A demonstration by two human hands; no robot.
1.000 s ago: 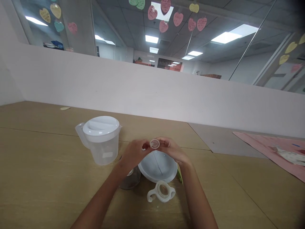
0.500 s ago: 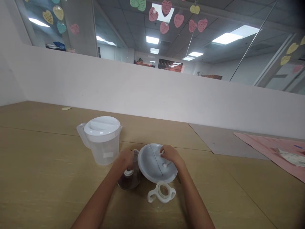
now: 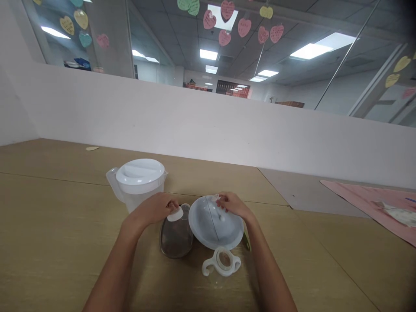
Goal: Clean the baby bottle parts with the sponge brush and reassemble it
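My left hand (image 3: 161, 207) grips a small white round piece (image 3: 175, 214) above a dark, see-through container (image 3: 176, 238). To the right of that container sits a pale grey-blue round dish (image 3: 203, 225) with a dark line across it. Over the dish's far right part, my right hand (image 3: 231, 203) pinches a small white piece (image 3: 216, 197). Nearer the camera is a clear vessel with a white ring-shaped top and curved handles (image 3: 222, 262). Behind my left hand stands a clear pitcher with a white lid (image 3: 141, 172).
A green item (image 3: 247, 241) shows beside the dish, by my right wrist. On the far right lies a pink cloth (image 3: 357, 190) with a pale packet (image 3: 398, 213) on it. A white wall (image 3: 195, 121) rises behind the table.
My left hand has lifted the white round piece up out of the dark container. My right hand has raised a small white piece near the dish's far edge.
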